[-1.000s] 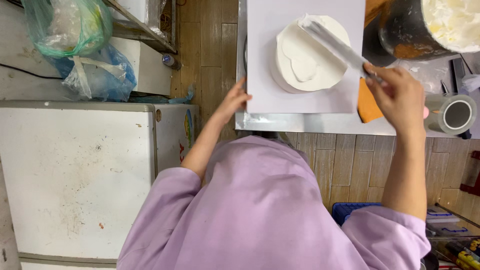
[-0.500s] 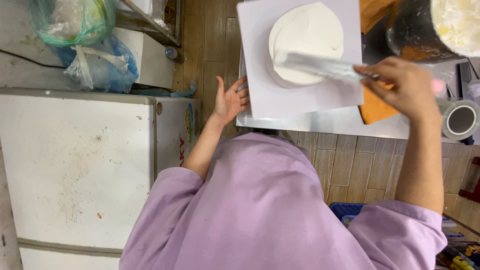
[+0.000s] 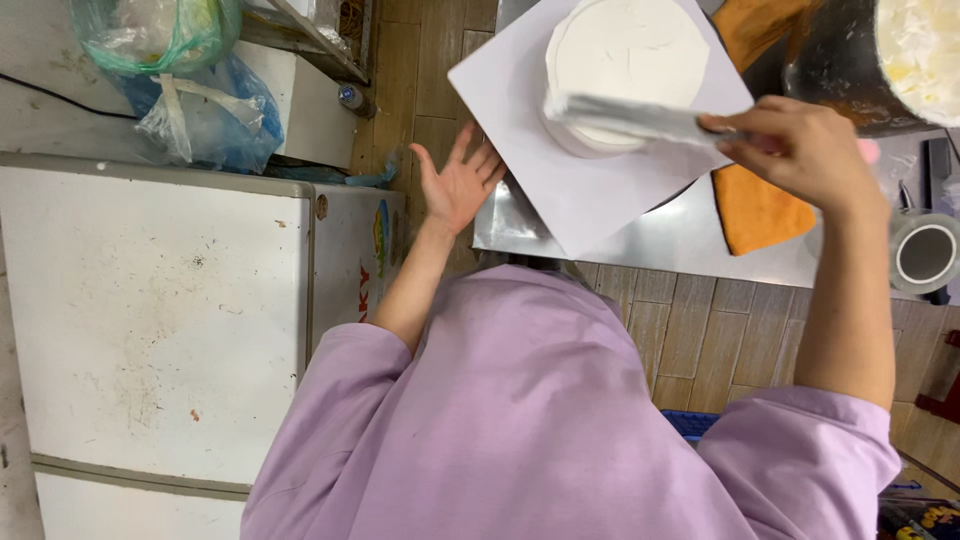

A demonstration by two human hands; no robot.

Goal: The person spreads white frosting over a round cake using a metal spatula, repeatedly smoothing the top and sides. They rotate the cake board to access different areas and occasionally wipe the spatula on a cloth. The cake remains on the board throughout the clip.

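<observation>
A round white frosted cake [image 3: 640, 50] sits on a white square board [image 3: 590, 180], turned cornerwise on a steel table [image 3: 690, 235]. My right hand [image 3: 800, 150] grips a long metal spatula [image 3: 625, 115] and holds its blade against the cake's near side. My left hand [image 3: 460, 185] is flat with fingers spread, just off the board's left edge. A lilac sleeve covers each upper arm.
A large bowl of white cream [image 3: 900, 55] stands at the upper right, an orange cloth [image 3: 755, 210] below it. A tape roll [image 3: 925, 250] lies at the right edge. A white chest freezer [image 3: 150, 320] is on the left, plastic bags [image 3: 190, 80] above it.
The board and cake have spun from square to cornerwise. My left hand has come off the board's edge and opened. The spatula has stayed against the cake.
</observation>
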